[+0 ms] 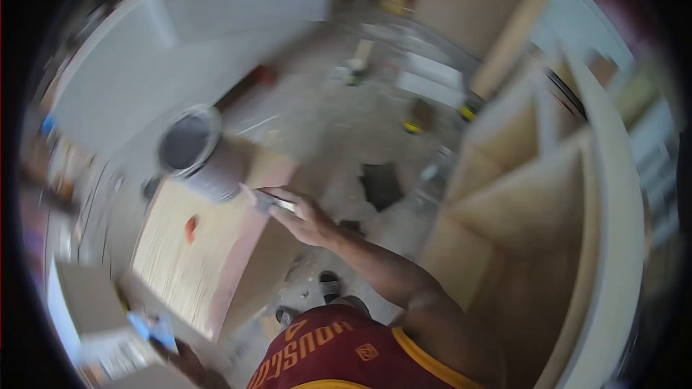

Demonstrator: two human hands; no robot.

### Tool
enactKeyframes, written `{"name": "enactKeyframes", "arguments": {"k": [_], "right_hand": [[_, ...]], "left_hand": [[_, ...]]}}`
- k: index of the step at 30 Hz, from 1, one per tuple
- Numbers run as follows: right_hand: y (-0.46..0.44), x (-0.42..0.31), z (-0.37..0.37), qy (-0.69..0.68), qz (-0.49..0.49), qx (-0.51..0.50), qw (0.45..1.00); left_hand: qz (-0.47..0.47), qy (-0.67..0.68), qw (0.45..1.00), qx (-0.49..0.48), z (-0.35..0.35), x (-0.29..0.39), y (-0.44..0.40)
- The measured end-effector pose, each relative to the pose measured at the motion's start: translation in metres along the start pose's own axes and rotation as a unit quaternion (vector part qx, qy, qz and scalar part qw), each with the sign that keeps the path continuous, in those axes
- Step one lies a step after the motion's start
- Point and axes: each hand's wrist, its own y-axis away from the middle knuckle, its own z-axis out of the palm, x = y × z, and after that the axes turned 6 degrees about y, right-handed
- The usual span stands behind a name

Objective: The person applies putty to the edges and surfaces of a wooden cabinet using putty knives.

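Pale wooden surface, left of centre, bearing an open grey bucket, beside which a flat, blurred greyish tool is gripped by the right hand; the left hand, lower left, has an indistinct grip.

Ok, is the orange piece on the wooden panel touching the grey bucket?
Apart: the head view shows bare wooden panel between the orange piece and the grey bucket.
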Motion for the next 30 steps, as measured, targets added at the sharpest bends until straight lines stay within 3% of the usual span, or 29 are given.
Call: {"name": "enactKeyframes", "arguments": {"k": [2, 3, 5, 6, 7, 8, 11, 13, 15, 16, 17, 18, 20, 21, 24, 25, 28, 30], "right_hand": [[0.024, 0.005, -0.03, -0.06, 0.029, 0.101, 0.993], [0.036, -0.004, -0.049, -0.027, 0.055, 0.152, 0.986], [0.054, 0.005, -0.09, -0.038, 0.084, 0.226, 0.97], [0.065, -0.013, -0.109, -0.01, 0.104, 0.261, 0.96], [0.077, -0.031, -0.124, 0.015, 0.13, 0.311, 0.941], [0.087, -0.016, -0.133, 0.007, 0.088, 0.357, 0.93], [0.135, 0.0, -0.158, 0.165, 0.125, 0.333, 0.92], [0.164, 0.012, -0.146, 0.259, 0.108, 0.327, 0.902], [0.194, 0.044, -0.13, 0.036, 0.215, 0.425, 0.878], [0.206, 0.054, -0.126, 0.031, 0.218, 0.426, 0.877], [0.222, 0.066, -0.119, 0.055, 0.292, 0.415, 0.86], [0.238, 0.078, -0.113, 0.077, 0.364, 0.396, 0.84], [0.288, 0.154, -0.097, 0.11, 0.393, 0.389, 0.826], [0.316, 0.199, -0.088, 0.134, 0.392, 0.388, 0.824], [0.369, 0.25, -0.063, 0.378, 0.382, 0.295, 0.79], [0.372, 0.249, -0.058, 0.375, 0.386, 0.291, 0.791], [0.363, 0.243, -0.057, 0.336, 0.409, 0.308, 0.79], [0.345, 0.239, -0.08, 0.212, 0.444, 0.33, 0.806]], "left_hand": [[0.096, -0.04, 0.994, 0.031, -0.004, 0.037, -0.031], [0.136, -0.047, 0.989, 0.044, -0.003, 0.058, -0.047], [0.155, -0.02, 0.986, 0.059, -0.002, 0.093, -0.072], [0.157, -0.007, 0.986, 0.059, 0.02, 0.075, -0.069], [-0.09, 0.264, 0.96, 0.008, 0.059, 0.038, -0.061], [-0.115, 0.263, 0.958, -0.01, 0.068, 0.038, -0.061], [-0.065, 0.264, 0.958, -0.094, 0.088, 0.058, -0.059], [-0.258, 0.566, 0.776, -0.108, 0.079, 0.118, -0.078], [-0.286, 0.646, 0.688, -0.168, 0.09, 0.132, -0.07], [-0.352, 0.712, 0.577, -0.189, 0.068, 0.175, -0.082], [-0.423, 0.756, 0.46, -0.195, 0.047, 0.218, -0.093], [-0.399, 0.803, 0.366, -0.249, 0.044, 0.227, -0.093], [-0.41, 0.794, 0.351, -0.281, 0.059, 0.239, -0.075], [-0.406, 0.81, 0.298, -0.3, 0.06, 0.253, -0.071], [-0.438, 0.759, 0.344, -0.339, 0.064, 0.293, -0.066], [-0.389, 0.784, 0.298, -0.382, 0.064, 0.306, -0.07], [-0.383, 0.75, 0.33, -0.427, 0.089, 0.332, -0.07], [-0.381, 0.744, 0.354, -0.421, 0.11, 0.353, -0.071]]}}
